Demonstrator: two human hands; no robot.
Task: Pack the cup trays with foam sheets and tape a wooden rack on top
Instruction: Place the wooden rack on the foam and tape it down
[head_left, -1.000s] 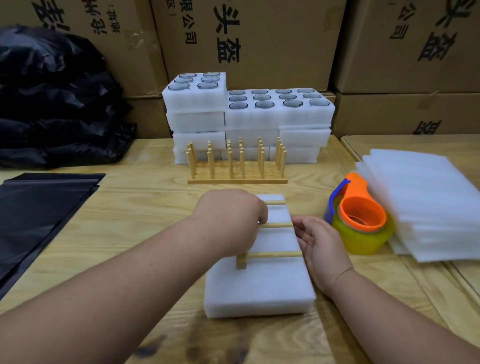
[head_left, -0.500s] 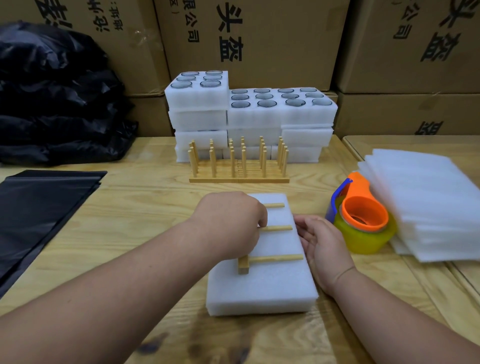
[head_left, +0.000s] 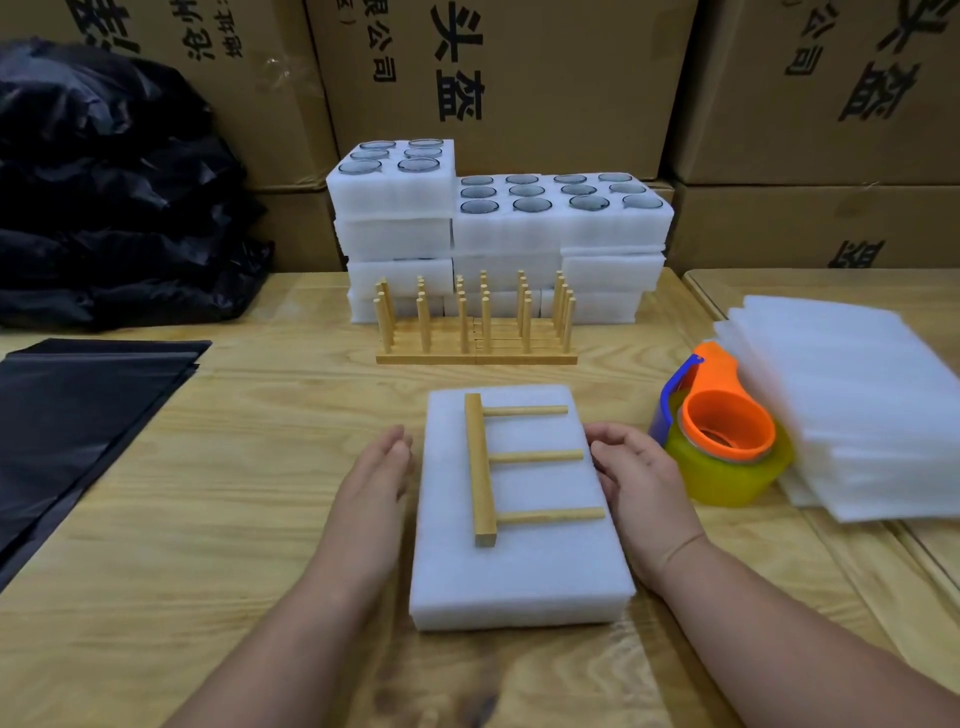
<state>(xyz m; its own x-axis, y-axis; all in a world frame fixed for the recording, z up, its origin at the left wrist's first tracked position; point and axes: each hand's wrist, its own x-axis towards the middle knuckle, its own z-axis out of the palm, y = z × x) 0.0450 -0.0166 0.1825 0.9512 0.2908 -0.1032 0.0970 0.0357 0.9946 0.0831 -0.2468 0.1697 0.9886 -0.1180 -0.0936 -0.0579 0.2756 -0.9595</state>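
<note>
A white foam-covered cup tray pack (head_left: 540, 577) lies flat on the wooden table (head_left: 234, 493) in front of me. On top of it lies a small wooden rack (head_left: 482, 467), a bar with three pegs pointing right. My left hand (head_left: 376, 483) rests with straight fingers against the pack's left side. My right hand (head_left: 636, 483) touches its right side, fingers loosely bent along the edge. Neither hand holds the rack.
More wooden racks (head_left: 475, 325) stand upright behind the pack, before stacked foam cup trays (head_left: 498, 228) with glasses. An orange and yellow tape dispenser (head_left: 722, 447) sits right, beside a foam sheet pile (head_left: 852, 400). Black bags (head_left: 88, 395) lie left. Cardboard boxes (head_left: 519, 78) line the back.
My left hand has let go of the wooden rack and dropped to the pack's left side. The rack now lies fully uncovered on the foam. My right hand stays at the right edge.
</note>
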